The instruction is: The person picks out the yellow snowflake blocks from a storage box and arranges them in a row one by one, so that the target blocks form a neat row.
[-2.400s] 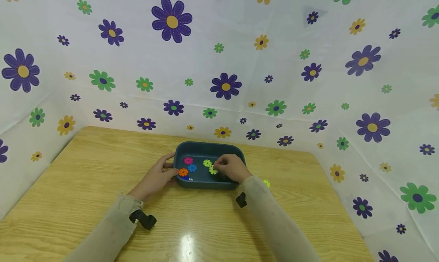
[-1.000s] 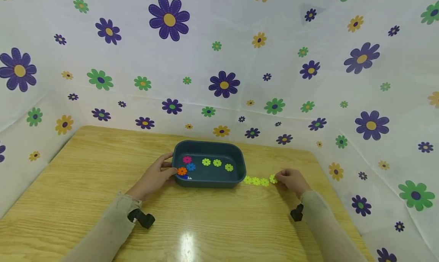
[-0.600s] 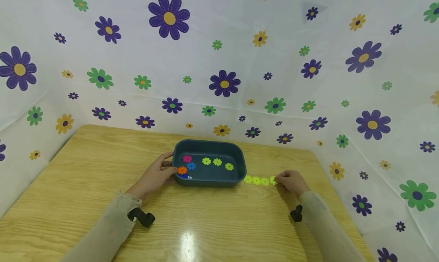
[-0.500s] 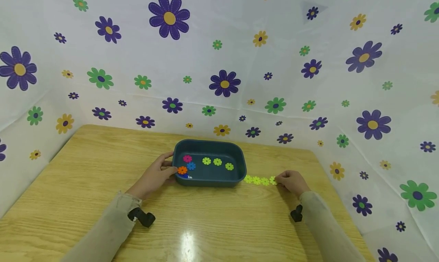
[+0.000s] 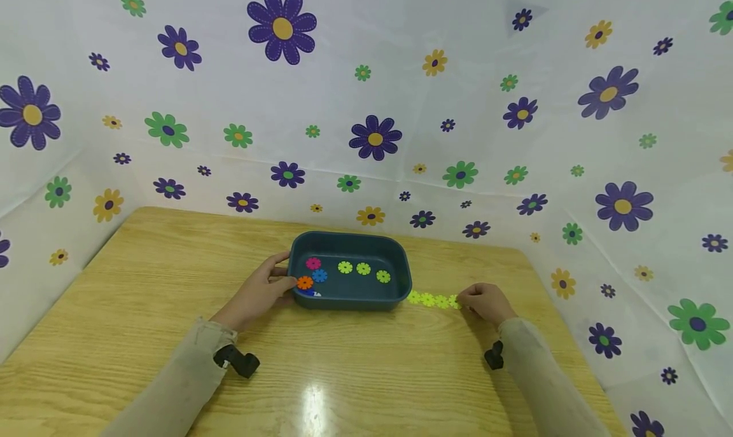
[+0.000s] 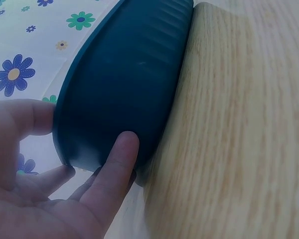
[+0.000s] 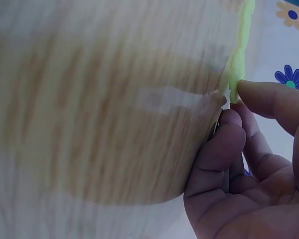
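My right hand [image 5: 487, 302] pinches the right end of a row of yellow-green snowflake discs [image 5: 428, 299] on the table. In the right wrist view, thumb and fingertips meet at the last disc [image 7: 237, 74], seen edge-on. The left hand [image 5: 260, 292] grips the left end of a dark teal tub [image 5: 349, 303], thumb at the rim and fingers along the outer wall [image 6: 119, 94]. Inside lie three yellow-green discs [image 5: 363, 269], a pink disc [image 5: 313, 263], a blue disc [image 5: 319, 275] and an orange disc [image 5: 305, 282]. A dark blue and white piece [image 5: 312, 293] shows beneath the orange one.
The wooden table [image 5: 355, 360] meets a white flower-print sheet [image 5: 338, 93] behind and at both sides. A black wrist camera [image 5: 243, 364] sits on the left sleeve, another [image 5: 494, 355] on the right.
My right hand took a yellow-green disc out of the tub to the row at right, then edged it left against the neighbouring disc. The left hand has stayed on the tub.
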